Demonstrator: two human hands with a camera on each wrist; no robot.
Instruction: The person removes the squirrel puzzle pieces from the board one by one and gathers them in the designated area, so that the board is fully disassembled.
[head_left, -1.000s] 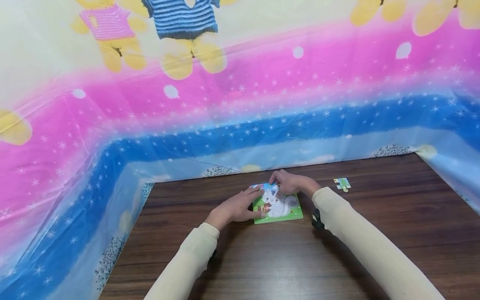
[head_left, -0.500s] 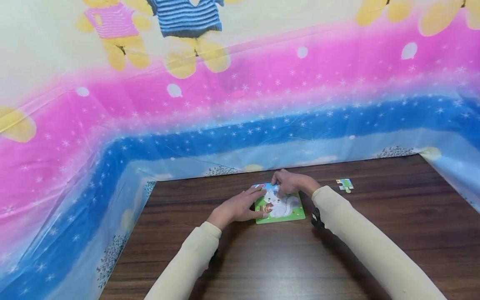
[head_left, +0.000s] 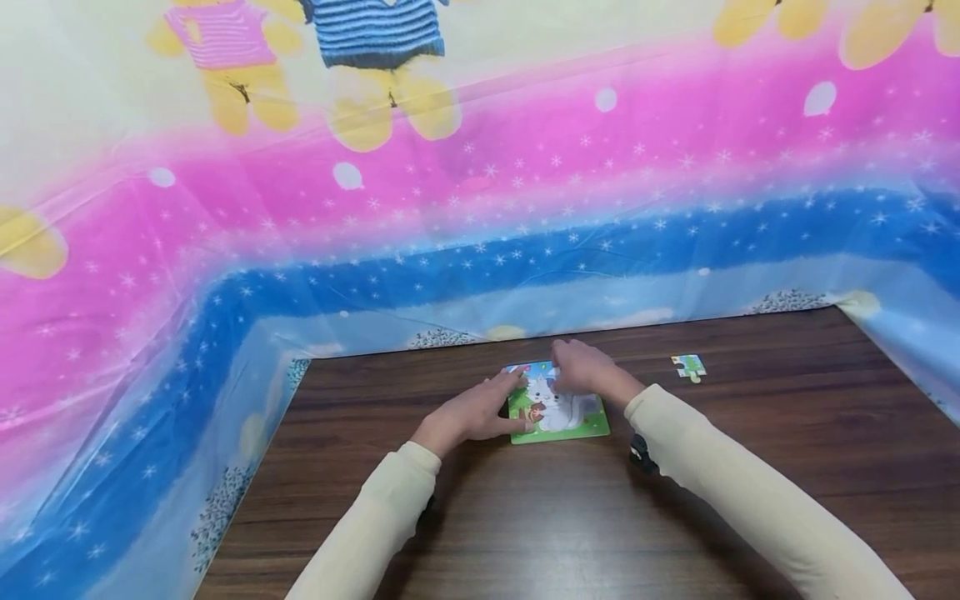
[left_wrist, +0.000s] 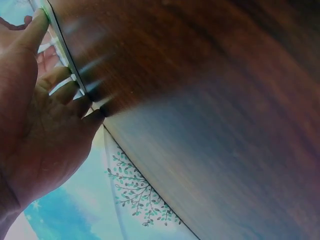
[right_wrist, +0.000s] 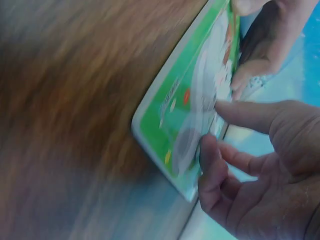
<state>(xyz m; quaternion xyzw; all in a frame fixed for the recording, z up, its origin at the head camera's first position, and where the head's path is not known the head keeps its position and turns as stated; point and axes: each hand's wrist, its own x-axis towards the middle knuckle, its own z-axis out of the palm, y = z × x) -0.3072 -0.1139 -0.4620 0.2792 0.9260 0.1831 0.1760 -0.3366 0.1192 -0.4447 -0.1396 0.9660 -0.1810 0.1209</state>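
The picture puzzle (head_left: 566,421) lies flat between your hands. Your left hand (head_left: 474,410) rests over its near-side edge, thumb and fingers spread wide; your right hand (head_left: 587,367) is over its upper part, fingers curled and thumb close by—you can't tell whether they pinch anything. Beyond your right hand, well apart, lies a loose piece (head_left: 688,367). Against half a second ago, your right hand has shifted slightly rightward—your left stays put.
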